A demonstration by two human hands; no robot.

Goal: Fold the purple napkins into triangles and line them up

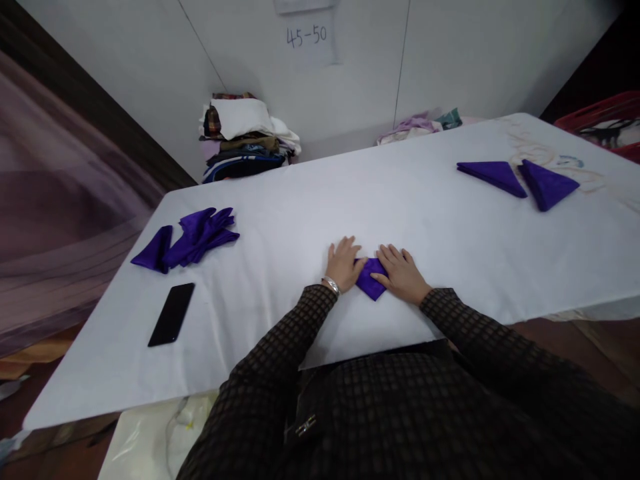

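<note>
A small purple folded cloth [371, 283] lies flat on the white-covered table [300, 220] in front of me, its point toward my body. My left hand [344, 263] rests at its left corner, fingers spread, the thumb touching the cloth. On the right corner lies my right hand [403, 275], palm down with the fingers stretched out and the thumb across the cloth. Neither hand grips it. Parts of both upper corners are hidden under the hands.
Crumpled purple cloths [203, 233] and a black phone [171, 315] lie at the left. Two folded purple triangles, one flatter [493, 177] and one tilted [549, 185], sit at the far right. Stacked clothes [245, 133] stand behind the table, and a red basket [600, 110] is beyond its right end.
</note>
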